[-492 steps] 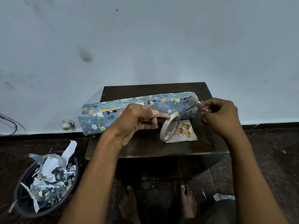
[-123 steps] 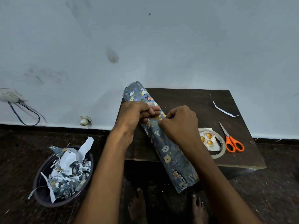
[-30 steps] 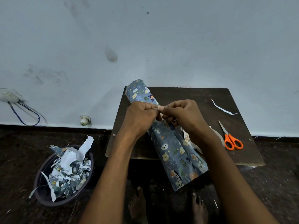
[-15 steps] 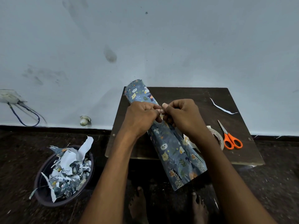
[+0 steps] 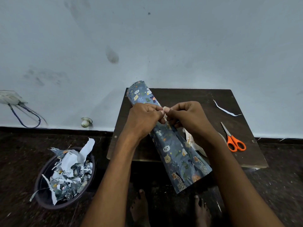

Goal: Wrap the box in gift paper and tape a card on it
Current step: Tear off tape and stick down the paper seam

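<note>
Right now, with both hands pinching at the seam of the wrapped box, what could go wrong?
1. The gift paper overhangs the table edge toward the person; if the left hand and right hand let go, it might slide off.
2. The card lies partly under the right forearm and could get dragged or creased.

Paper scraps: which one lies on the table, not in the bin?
The thin white strip at the table's far right, beyond the scissors; the others fill the bin on the floor.
</note>
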A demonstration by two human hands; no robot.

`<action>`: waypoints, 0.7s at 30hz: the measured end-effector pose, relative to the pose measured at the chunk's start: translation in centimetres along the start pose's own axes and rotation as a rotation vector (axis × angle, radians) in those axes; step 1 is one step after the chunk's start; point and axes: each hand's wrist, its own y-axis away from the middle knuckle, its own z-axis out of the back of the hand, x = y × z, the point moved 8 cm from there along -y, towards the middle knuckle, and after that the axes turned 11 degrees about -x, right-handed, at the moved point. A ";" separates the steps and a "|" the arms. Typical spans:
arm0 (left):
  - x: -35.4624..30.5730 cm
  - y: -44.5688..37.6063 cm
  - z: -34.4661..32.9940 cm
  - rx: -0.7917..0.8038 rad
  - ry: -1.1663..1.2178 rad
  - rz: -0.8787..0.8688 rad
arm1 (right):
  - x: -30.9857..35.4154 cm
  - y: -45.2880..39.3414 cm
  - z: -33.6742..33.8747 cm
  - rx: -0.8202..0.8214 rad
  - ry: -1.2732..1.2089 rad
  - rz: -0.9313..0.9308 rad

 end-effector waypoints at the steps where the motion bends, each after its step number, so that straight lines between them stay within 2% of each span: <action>1: 0.0 0.0 0.0 -0.002 0.008 -0.002 | 0.0 0.0 0.1 -0.011 -0.018 -0.004; 9: 0.2 -0.1 -0.1 -0.001 0.071 0.055 | -0.4 -0.1 1.4 -0.156 -0.124 -0.073; 15: 0.3 0.2 0.2 -0.031 0.111 0.098 | -1.2 -0.3 1.0 -0.056 0.013 -0.097; 21: 1.0 -0.3 0.0 -0.024 0.214 0.122 | -1.4 -0.2 0.4 -0.076 0.137 -0.067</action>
